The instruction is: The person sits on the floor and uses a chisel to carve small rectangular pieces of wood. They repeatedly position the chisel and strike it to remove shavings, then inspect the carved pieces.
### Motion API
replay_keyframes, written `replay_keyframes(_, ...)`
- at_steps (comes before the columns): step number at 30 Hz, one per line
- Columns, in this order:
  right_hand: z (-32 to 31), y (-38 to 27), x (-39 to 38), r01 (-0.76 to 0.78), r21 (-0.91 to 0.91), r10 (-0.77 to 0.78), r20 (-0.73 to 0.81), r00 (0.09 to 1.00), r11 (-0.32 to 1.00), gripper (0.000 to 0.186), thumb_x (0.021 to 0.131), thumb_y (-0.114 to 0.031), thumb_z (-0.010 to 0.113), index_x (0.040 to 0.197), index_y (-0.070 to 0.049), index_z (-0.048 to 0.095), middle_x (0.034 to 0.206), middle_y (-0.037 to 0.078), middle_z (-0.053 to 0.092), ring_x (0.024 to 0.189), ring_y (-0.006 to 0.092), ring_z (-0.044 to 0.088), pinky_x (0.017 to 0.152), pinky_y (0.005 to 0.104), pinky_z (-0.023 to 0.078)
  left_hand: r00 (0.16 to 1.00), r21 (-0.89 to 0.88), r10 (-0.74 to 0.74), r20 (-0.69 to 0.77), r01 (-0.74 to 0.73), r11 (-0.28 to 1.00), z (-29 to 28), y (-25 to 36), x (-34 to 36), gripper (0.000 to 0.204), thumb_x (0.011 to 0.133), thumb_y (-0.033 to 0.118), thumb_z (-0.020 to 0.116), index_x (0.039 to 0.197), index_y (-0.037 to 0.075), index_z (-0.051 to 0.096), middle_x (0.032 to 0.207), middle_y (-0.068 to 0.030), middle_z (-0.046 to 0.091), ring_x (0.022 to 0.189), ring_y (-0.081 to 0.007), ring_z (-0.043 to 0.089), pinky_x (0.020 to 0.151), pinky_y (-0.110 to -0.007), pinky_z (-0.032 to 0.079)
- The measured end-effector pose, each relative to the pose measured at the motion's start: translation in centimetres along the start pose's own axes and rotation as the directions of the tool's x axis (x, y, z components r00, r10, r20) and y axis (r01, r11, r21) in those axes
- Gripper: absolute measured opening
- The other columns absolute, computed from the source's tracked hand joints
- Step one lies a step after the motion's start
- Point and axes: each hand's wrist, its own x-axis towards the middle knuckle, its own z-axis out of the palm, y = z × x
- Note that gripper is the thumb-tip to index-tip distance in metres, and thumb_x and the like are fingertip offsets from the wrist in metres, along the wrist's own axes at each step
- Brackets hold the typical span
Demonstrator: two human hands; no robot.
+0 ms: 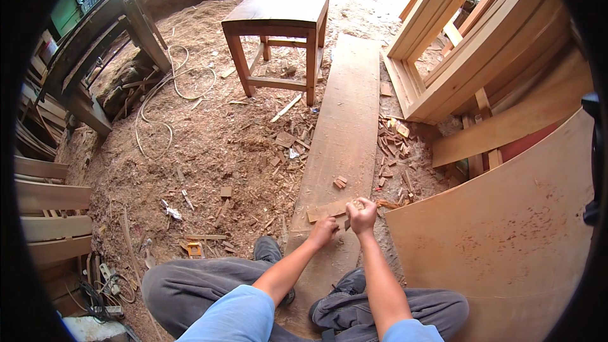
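Observation:
Both of my hands are low over a long wooden plank (345, 107) that lies on the ground between my feet. My right hand (363, 216) is closed in a fist around a small hand tool; its short, dark, flat end (347, 223) shows beside the fist, and its kind is unclear. My left hand (324, 232) is just to the left, its fingers curled in at the near edge of a short flat wood strip (328, 211). What those fingers pinch, if anything, is hidden. A few small wood blocks (340, 182) rest on the plank beyond the strip.
A wooden stool (278, 12) stands ahead, left of the plank. Large wooden frames (468, 44) lean at the right, above a broad curved wood sheet (494, 234). Shavings and offcuts (209, 126) cover the ground, with a pale cable (142, 126) and an orange tool (194, 249) leftward.

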Motion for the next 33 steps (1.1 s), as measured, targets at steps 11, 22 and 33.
replay_keyframes(11,0.7,1.5,-1.5,-0.003,-0.068,0.004,0.021,1.000,0.998,0.022,0.076,-0.017,0.070,0.071,0.002,0.061,0.059,0.012,0.060,0.056,0.0145,0.056,0.053,0.0346,0.045,0.993,0.212,0.106,0.049,-0.114,0.971,1.7,-1.4,-1.5,0.006,0.071,0.012,0.067,0.074,0.007,0.069,0.083,-0.0107,0.064,0.091,-0.0329,0.060,0.079,-0.043,0.053)
replay_keyframes(22,0.4,-0.2,-0.6,0.133,-0.116,-0.143,-0.087,0.986,0.984,0.023,0.073,-0.019,0.066,0.065,0.002,0.061,0.054,0.013,0.056,0.050,0.0155,0.054,0.050,0.0350,0.043,0.996,0.001,0.011,0.085,-0.011,1.000,0.2,-0.9,-0.4,0.013,0.077,0.000,0.066,0.087,0.005,0.072,0.092,-0.0152,0.069,0.093,-0.0365,0.062,0.084,-0.045,0.052)
replay_keyframes(33,0.1,-0.4,-0.7,-0.058,0.008,0.058,0.009,0.998,0.998,0.023,0.071,-0.020,0.067,0.062,0.001,0.062,0.052,0.006,0.058,0.047,0.0131,0.050,0.046,0.0343,0.041,0.978,0.064,0.035,0.207,-0.049,0.997,-0.3,0.2,0.2,0.006,0.078,0.003,0.066,0.073,0.002,0.068,0.076,-0.0123,0.060,0.086,-0.0328,0.060,0.076,-0.044,0.051)
